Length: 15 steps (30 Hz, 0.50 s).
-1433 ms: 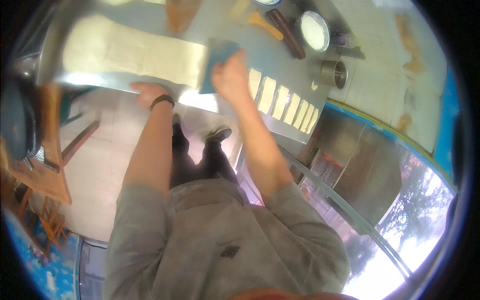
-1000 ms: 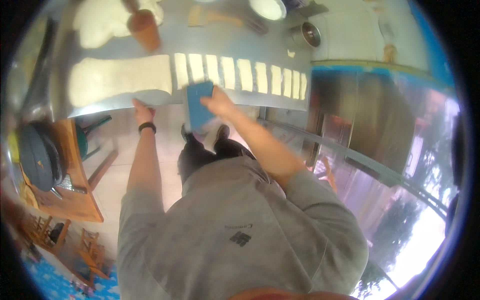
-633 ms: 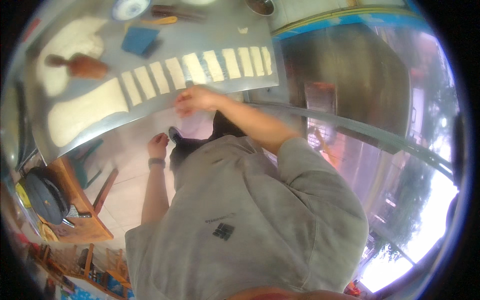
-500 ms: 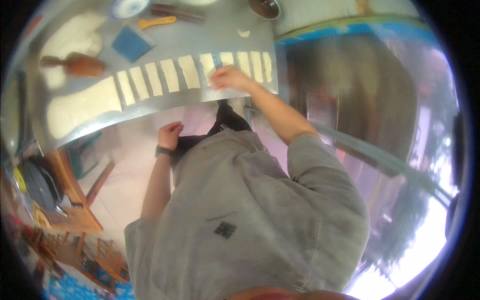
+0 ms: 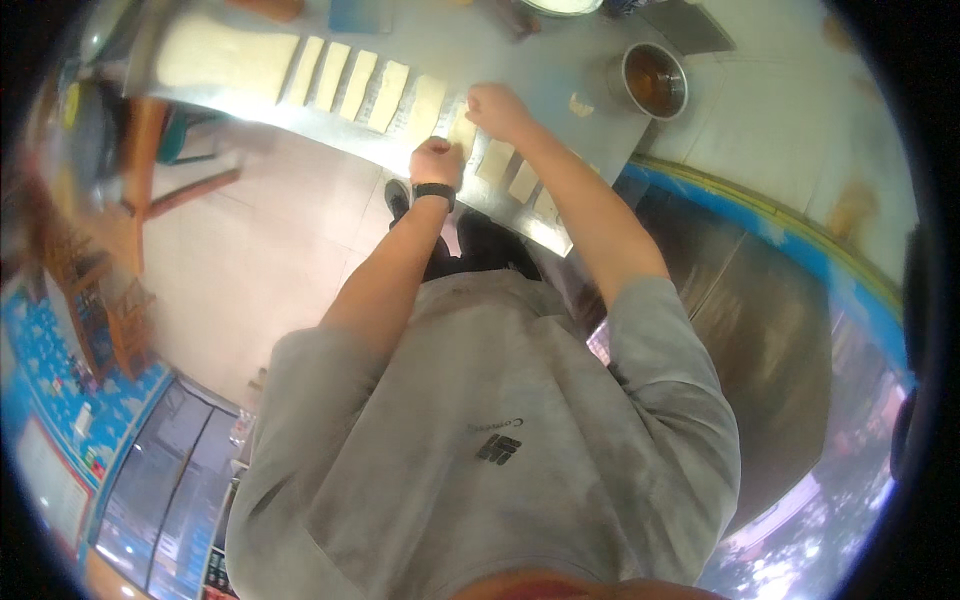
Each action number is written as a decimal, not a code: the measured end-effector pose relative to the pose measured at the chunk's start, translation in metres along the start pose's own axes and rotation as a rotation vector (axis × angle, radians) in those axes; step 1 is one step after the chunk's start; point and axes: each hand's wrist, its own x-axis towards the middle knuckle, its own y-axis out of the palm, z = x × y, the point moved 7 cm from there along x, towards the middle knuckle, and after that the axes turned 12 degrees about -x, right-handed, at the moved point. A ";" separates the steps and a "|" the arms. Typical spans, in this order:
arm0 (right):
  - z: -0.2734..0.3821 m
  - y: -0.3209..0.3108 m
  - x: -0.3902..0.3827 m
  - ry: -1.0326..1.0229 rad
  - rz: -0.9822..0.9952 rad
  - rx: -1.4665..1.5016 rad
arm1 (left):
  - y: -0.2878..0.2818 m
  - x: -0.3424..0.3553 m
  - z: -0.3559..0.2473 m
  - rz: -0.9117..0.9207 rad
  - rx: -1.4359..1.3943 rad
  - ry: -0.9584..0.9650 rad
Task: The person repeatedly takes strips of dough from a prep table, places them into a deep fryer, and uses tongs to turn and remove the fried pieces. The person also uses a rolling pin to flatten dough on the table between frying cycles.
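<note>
Both of my hands are at one pale dough strip (image 5: 462,131) on the metal table (image 5: 545,75). At its near end is my left hand (image 5: 437,161), closed, with a dark watch on the wrist. My right hand (image 5: 499,110) is closed at the far end, its fingertips partly hidden. To the left lie several more strips, among them a dough strip (image 5: 388,97) and a dough strip (image 5: 427,108), then a wide dough sheet (image 5: 226,62). More strips, such as a dough strip (image 5: 495,160), lie to the right, partly behind my right forearm.
A metal pot (image 5: 655,82) with brown liquid stands at the far right of the table, beside a small dough scrap (image 5: 579,106). A blue scraper blade (image 5: 360,14) lies at the far edge of view. Left of me is a wooden stool (image 5: 190,192).
My left hand has risen from beside my body to the table. My right hand has closed at a strip's far end. The view has turned, shifting the table within it.
</note>
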 end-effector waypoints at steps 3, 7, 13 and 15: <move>0.005 -0.046 -0.030 0.057 -0.085 0.338 | -0.004 -0.011 -0.005 -0.003 -0.521 -0.006; -0.021 -0.073 -0.034 0.130 -0.146 0.477 | -0.047 -0.030 0.001 -0.071 -0.537 0.086; -0.039 -0.028 0.015 0.109 -0.093 0.122 | -0.093 0.004 0.057 -0.302 -0.073 0.004; 0.002 -0.036 0.036 0.088 -0.060 0.135 | -0.085 0.017 0.031 -0.161 0.046 0.018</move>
